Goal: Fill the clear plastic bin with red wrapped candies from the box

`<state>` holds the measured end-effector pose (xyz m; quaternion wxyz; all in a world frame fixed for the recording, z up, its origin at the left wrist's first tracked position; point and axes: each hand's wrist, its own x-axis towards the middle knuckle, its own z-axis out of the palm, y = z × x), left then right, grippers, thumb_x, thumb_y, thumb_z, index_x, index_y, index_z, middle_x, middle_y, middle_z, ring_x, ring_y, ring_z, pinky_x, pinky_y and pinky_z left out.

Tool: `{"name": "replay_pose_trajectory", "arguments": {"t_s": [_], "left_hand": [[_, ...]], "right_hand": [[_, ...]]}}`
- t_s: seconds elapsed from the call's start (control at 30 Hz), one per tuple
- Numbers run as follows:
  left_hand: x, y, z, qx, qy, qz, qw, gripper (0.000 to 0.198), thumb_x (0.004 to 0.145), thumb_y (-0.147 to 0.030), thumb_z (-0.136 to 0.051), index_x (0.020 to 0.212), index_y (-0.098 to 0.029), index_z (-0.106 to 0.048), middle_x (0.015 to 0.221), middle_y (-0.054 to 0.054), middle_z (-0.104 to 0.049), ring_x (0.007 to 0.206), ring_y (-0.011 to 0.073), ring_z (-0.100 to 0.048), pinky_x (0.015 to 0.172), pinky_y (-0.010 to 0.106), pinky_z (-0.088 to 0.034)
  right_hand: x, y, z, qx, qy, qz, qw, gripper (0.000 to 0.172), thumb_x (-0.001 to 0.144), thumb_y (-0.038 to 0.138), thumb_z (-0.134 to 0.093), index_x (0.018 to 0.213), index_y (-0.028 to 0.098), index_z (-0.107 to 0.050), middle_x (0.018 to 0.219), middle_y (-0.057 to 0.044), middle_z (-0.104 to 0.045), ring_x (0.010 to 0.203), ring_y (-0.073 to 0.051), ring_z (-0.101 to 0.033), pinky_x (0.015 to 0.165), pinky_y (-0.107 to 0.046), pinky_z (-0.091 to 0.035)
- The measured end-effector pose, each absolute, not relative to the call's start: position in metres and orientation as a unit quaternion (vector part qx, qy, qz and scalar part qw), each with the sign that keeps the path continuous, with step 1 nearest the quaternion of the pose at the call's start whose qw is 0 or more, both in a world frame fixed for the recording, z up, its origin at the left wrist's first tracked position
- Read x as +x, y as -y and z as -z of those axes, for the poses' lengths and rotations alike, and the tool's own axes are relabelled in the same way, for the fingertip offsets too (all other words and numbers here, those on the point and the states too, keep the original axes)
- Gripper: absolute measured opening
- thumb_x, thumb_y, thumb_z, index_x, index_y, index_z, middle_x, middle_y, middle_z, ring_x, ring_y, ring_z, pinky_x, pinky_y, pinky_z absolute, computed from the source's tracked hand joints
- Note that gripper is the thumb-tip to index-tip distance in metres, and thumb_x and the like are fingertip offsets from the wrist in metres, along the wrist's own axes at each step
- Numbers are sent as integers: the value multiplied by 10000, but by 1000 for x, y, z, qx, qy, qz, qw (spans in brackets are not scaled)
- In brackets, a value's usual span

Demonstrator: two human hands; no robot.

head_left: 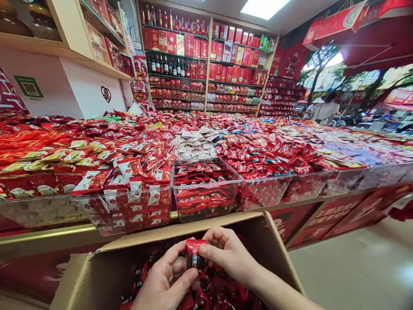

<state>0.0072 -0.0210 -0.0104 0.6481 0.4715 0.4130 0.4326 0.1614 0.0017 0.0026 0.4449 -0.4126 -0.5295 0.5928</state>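
Note:
A small red and dark wrapped candy [194, 255] is held up between both hands over an open cardboard box [274, 249]. My left hand [169, 275] pinches its lower left side with thumb and fingers. My right hand [226, 252] grips its upper right, the thumb lying across the front of the wrapper. Below the hands, more red wrapped candies [222, 292] fill the bottom of the box, partly hidden by my hands and wrists. Just beyond the box stands a clear plastic bin [206, 185], part filled with similar red and dark packets.
Clear bins heaped with red packets [129, 193] and other sweets [267, 185] line the counter on both sides. Shelves [208, 64] of bottles and red boxes stand behind. Tiled floor [348, 254] shows at right. People [322, 110] are outside at far right.

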Motion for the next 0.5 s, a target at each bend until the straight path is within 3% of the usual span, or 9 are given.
{"name": "replay_pose_trajectory", "arguments": {"t_s": [0.2, 0.37, 0.5], "left_hand": [[11, 24, 3, 427, -371, -444, 695, 464, 649, -297, -685, 1051, -194, -477, 762, 24, -665, 524, 108, -567, 479, 201, -425], [15, 24, 4, 383, -326, -472, 724, 476, 651, -266, -691, 1052, -224, -439, 678, -12, -640, 495, 92, -539, 475, 201, -413], [15, 22, 7, 406, -363, -470, 695, 410, 645, -298, -690, 989, -194, -493, 565, -23, -622, 484, 98, -536, 466, 190, -411]], "right_hand": [[162, 9, -6, -378, 555, -555, 491, 253, 665, 340, -636, 680, 123, -507, 587, 23, -509, 515, -52, -421, 491, -186, -331], [157, 15, -7, -337, 543, -607, 473, 320, 564, 252, -714, 785, 135, -515, 660, 20, -533, 565, -65, -443, 540, -196, -357], [156, 15, -7, -384, 572, -550, 473, 179, 639, 231, -643, 736, 134, -529, 623, 18, -520, 564, -75, -448, 545, -203, -377]]}}
